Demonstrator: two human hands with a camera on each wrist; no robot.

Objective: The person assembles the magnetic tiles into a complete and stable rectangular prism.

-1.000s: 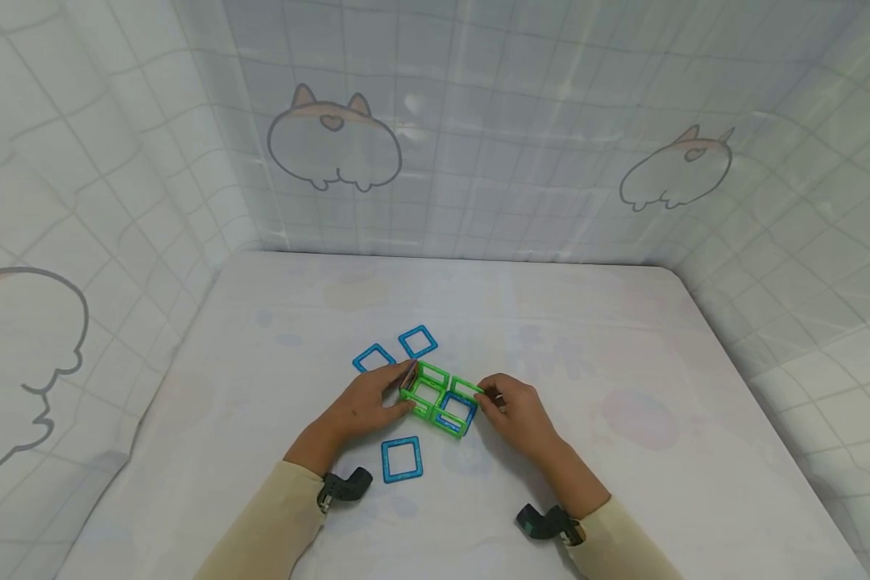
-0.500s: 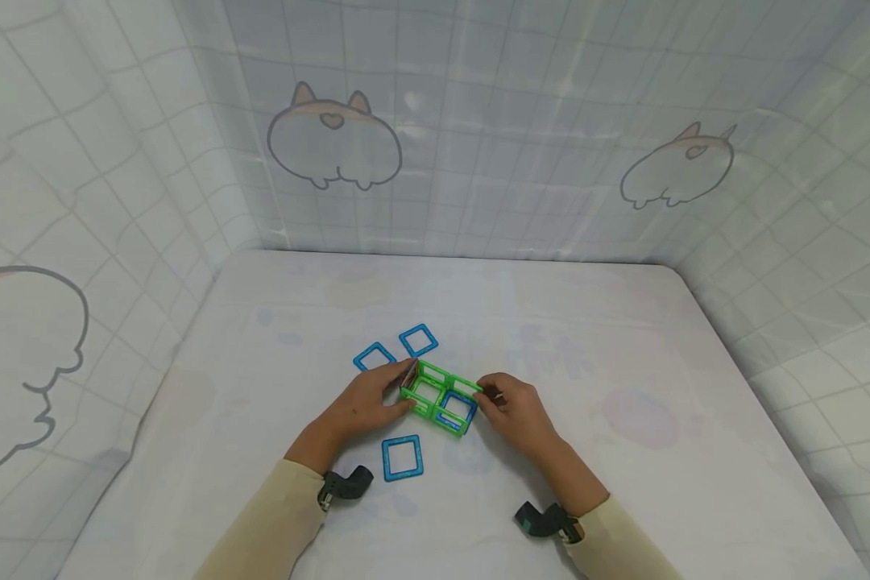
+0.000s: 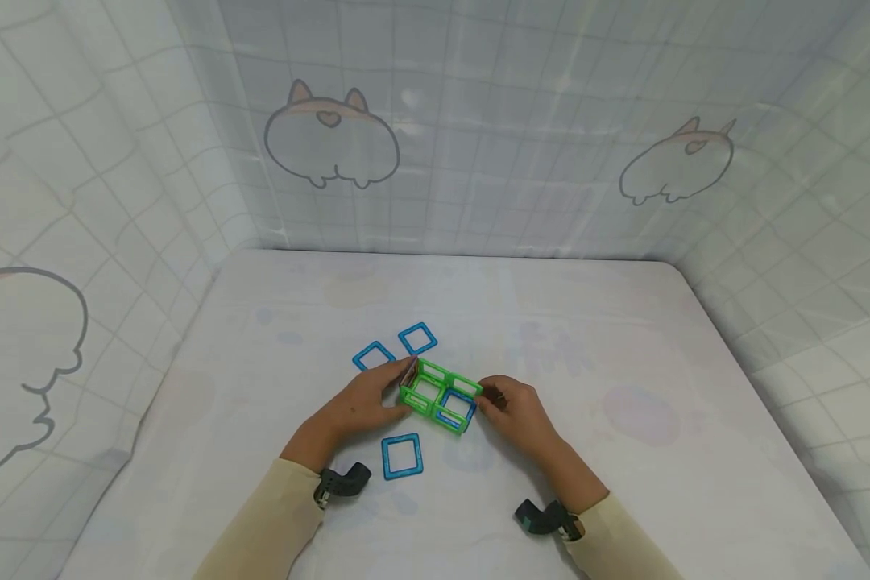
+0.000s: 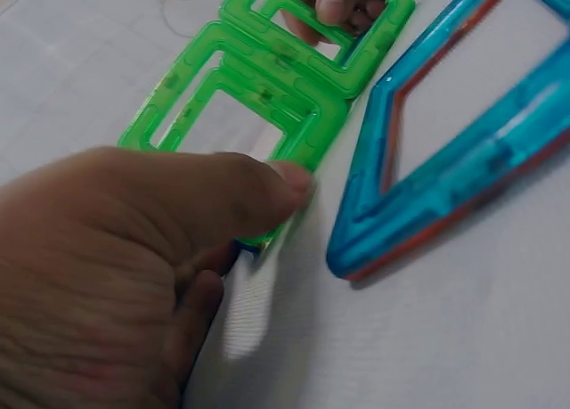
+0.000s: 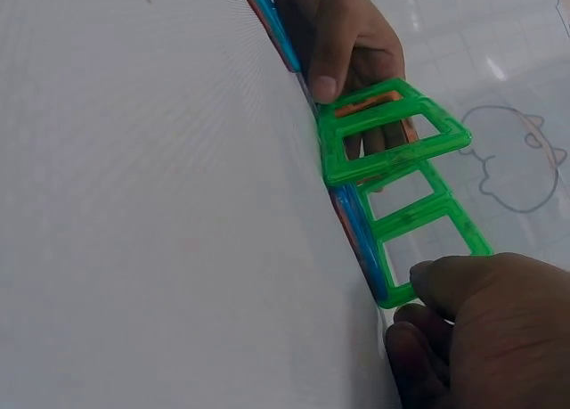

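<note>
Several green magnetic tiles (image 3: 441, 411) form a low open-topped box with two cells on the table. A darker tile closes its left end, and a blue magnetic tile (image 3: 471, 412) lies in the right cell. My left hand (image 3: 362, 403) holds the left end, with the thumb (image 4: 258, 191) on the near green side. At the other end, my right hand (image 3: 518, 415) pinches a standing green tile (image 5: 385, 249) between thumb and fingers. Below the left part of the box lies a loose blue tile (image 3: 387, 459).
Two more blue tiles lie behind the box, one (image 3: 410, 329) farther back and one (image 3: 365, 350) close to the left hand. The white cloth-covered table (image 3: 623, 338) is bounded by tiled-pattern curtains (image 3: 507, 161) at the back and sides.
The far right green tile has come into line with the one beside it, and the gap between them has gone. Both hands stay nearly in place.
</note>
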